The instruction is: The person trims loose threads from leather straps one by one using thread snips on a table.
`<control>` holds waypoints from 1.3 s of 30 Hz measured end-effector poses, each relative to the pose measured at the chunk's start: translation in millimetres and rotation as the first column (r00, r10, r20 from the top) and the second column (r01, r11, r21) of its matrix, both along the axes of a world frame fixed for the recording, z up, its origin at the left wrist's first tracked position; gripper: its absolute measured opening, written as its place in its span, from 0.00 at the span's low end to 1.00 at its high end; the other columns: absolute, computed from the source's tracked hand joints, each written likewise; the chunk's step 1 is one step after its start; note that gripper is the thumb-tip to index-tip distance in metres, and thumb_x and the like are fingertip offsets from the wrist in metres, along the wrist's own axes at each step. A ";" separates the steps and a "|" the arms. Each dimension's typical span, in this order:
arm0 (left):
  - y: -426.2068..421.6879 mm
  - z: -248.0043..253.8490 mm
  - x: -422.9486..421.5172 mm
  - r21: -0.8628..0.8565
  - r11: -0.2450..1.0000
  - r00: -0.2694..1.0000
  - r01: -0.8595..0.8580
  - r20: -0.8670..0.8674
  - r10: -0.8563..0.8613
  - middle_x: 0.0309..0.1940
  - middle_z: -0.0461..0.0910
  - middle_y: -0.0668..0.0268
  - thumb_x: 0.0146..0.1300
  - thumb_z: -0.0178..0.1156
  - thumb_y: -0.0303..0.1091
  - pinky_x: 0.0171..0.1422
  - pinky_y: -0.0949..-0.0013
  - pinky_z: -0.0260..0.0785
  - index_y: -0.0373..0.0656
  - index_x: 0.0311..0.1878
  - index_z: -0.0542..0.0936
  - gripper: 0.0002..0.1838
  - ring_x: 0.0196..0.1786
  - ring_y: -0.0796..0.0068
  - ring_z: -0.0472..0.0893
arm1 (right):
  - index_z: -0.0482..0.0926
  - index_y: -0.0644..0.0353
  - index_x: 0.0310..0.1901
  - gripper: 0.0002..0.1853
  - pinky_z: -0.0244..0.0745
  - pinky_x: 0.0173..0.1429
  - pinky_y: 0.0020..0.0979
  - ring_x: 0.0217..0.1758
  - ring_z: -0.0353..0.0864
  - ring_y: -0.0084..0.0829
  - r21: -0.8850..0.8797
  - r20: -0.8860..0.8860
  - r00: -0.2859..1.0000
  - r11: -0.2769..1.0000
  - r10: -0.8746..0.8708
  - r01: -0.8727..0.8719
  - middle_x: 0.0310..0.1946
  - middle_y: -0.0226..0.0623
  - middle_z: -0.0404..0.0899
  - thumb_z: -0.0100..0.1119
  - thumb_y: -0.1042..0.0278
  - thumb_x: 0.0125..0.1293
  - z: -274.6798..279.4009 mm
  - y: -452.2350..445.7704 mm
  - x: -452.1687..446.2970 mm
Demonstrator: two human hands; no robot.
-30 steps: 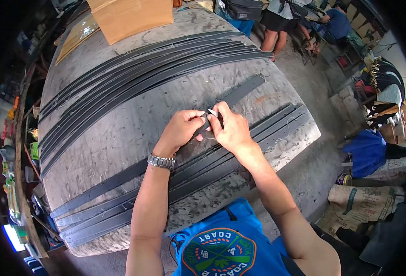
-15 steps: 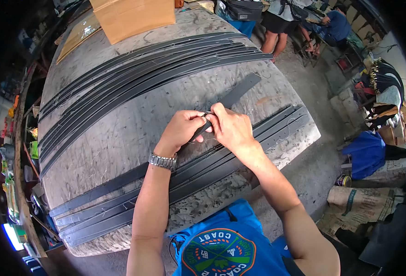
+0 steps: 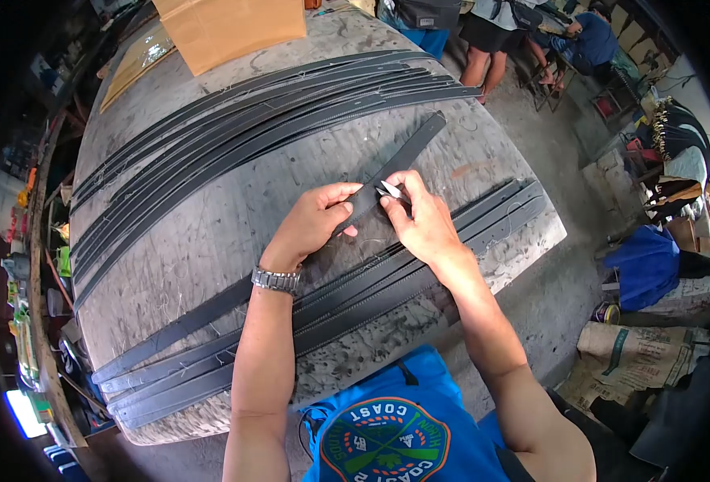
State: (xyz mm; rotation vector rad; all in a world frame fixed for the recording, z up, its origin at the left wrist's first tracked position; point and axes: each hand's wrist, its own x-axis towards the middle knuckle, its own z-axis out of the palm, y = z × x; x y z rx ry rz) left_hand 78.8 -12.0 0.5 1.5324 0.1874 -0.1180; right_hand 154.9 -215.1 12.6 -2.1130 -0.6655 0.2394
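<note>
A long black strap (image 3: 407, 153) runs diagonally across the table, its far end raised toward the upper right. My left hand (image 3: 316, 218) pinches the strap near its middle, thumb and fingers closed on it. Just to the right, my right hand (image 3: 421, 218) holds a small pointed metal tool (image 3: 392, 190), its tip close to the strap's edge. The tool's lower part is hidden in my fingers, so its exact kind cannot be made out. Nearer my body, several stitched black straps (image 3: 355, 299) lie under and beside my forearms, with loose threads on them.
Beyond my hands, many black straps (image 3: 234, 132) lie across the worn table (image 3: 170, 241). A cardboard box (image 3: 234, 32) stands at the far edge. Two people are in the back right, one standing (image 3: 487, 48), one seated (image 3: 592, 40). A blue cloth (image 3: 648, 265) hangs at the right.
My right hand has moved right, away from my left hand, and the tool's tip shows again. The strap's far end has shifted slightly up and left and looks narrower.
</note>
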 end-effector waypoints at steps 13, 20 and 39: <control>0.3 0.5 0.6 -0.006 1.000 1.000 -0.015 -0.004 0.015 0.50 0.87 0.65 0.74 0.55 0.26 0.46 0.74 0.78 0.33 0.68 0.79 0.22 0.35 0.79 0.85 | 0.72 0.55 0.56 0.14 0.76 0.42 0.53 0.38 0.87 0.59 -0.004 0.043 0.998 0.999 0.044 -0.044 0.35 0.51 0.87 0.62 0.64 0.73 -2.0 9.8 4.1; -0.3 1.7 0.2 0.017 1.000 1.000 -0.018 -0.009 0.018 0.50 0.87 0.65 0.73 0.55 0.25 0.45 0.74 0.78 0.32 0.68 0.79 0.22 0.35 0.79 0.85 | 0.72 0.55 0.55 0.15 0.76 0.42 0.54 0.38 0.86 0.61 -0.044 0.065 0.996 0.998 0.054 -0.052 0.32 0.53 0.86 0.63 0.63 0.73 -4.9 10.2 7.0; -9.9 10.5 -0.5 0.014 0.999 0.999 -0.029 -0.038 0.030 0.40 0.87 0.68 0.74 0.56 0.29 0.35 0.77 0.75 0.36 0.62 0.85 0.18 0.28 0.83 0.81 | 0.69 0.57 0.53 0.13 0.79 0.39 0.47 0.39 0.88 0.52 0.093 0.286 0.958 0.994 0.034 -0.064 0.37 0.45 0.87 0.62 0.71 0.74 -7.2 13.3 -9.1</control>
